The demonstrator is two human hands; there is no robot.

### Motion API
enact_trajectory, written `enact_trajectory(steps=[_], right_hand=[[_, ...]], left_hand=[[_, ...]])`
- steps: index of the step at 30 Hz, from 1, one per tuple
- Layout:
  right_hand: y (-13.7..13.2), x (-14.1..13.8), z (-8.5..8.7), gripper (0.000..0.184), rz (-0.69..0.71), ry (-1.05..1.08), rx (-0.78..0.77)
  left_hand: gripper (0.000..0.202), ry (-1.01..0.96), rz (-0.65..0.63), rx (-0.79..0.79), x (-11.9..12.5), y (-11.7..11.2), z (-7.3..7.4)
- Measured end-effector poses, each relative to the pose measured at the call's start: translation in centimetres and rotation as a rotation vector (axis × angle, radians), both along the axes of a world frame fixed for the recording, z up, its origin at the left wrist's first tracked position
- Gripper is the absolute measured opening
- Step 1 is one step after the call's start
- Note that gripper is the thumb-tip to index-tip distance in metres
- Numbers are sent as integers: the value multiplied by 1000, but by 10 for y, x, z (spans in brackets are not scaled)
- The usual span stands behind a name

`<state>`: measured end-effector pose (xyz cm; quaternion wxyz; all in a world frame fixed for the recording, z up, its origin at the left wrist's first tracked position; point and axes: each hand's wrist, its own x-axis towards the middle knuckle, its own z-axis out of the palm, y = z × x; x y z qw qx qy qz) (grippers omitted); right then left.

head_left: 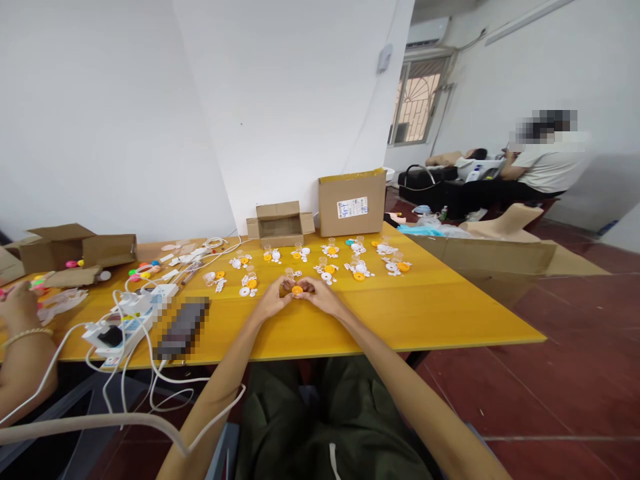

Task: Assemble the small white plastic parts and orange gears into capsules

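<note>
Between my two hands, just above the yellow table (400, 313), is a small round orange plastic piece (297, 291). My left hand (274, 297) pinches it from the left side. From the right, my right hand (321, 295) closes on the same piece with thumb and fingers. Small groups of parts lie beyond my hands, each with white pieces, an orange disc and a clear cup. Nearest on the left is a white ring (245, 291) beside an orange disc (252, 284); nearest on the right is another white disc (327, 277).
An open cardboard box (280, 227) and a taller closed carton (353, 203) stand at the back. Left lie a dark phone (183, 328), a power strip (140, 320) and tangled white cables. A co-worker's hand (20, 310) is at far left. Another person (545, 160) sits at right.
</note>
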<state>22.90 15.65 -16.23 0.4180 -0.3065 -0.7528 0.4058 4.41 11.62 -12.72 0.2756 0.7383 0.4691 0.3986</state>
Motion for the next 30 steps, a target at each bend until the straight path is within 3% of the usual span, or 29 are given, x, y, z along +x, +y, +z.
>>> enact_trajectory(steps=[17, 25, 30], right_hand=[[-6, -1, 5, 27, -12, 19, -33], [-2, -3, 0, 28, -62, 5, -22], [1, -2, -1, 16, -80, -32, 55]], left_hand=[[14, -35, 29, 47, -1, 2, 1], [5, -46, 161, 93, 0, 3, 3], [6, -63, 280, 146, -2, 4, 4]])
